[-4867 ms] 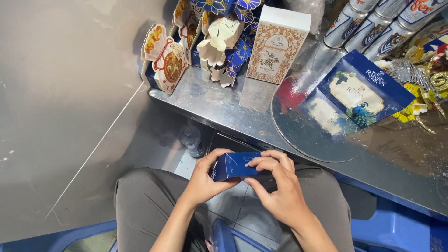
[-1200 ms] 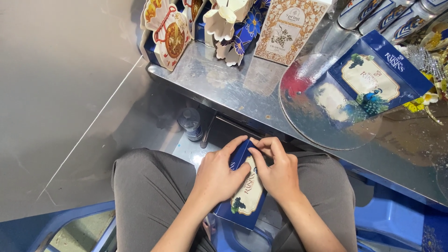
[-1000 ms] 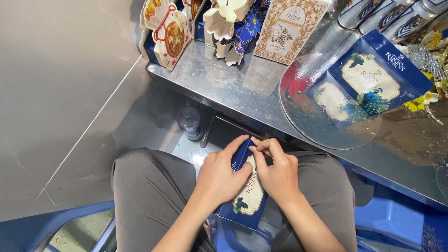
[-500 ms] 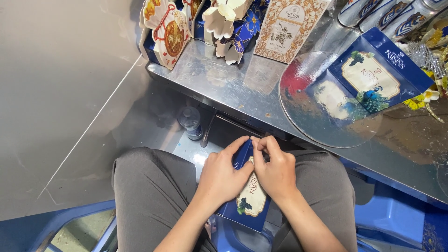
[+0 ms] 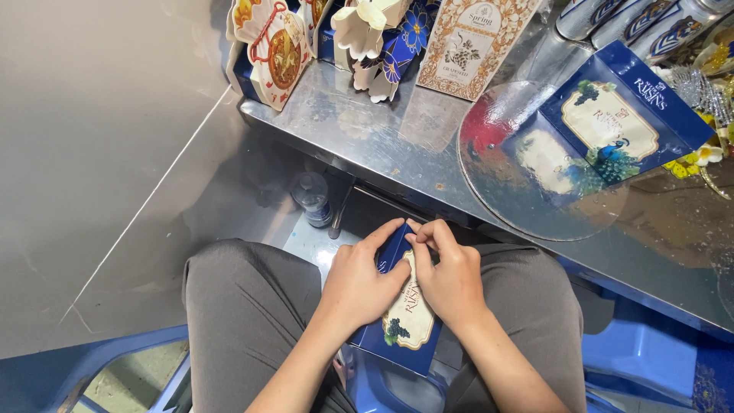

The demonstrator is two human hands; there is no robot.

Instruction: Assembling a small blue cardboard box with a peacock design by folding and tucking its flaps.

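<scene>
Over the lap, blue box (image 5: 405,325) now turned upright, left hand (image 5: 359,283) and right hand (image 5: 451,279) pinching its top

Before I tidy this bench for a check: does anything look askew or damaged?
Nothing looks damaged. The flat blue box lies askew on the round clear plate. Both hands hold the blue carton over the lap.
</scene>
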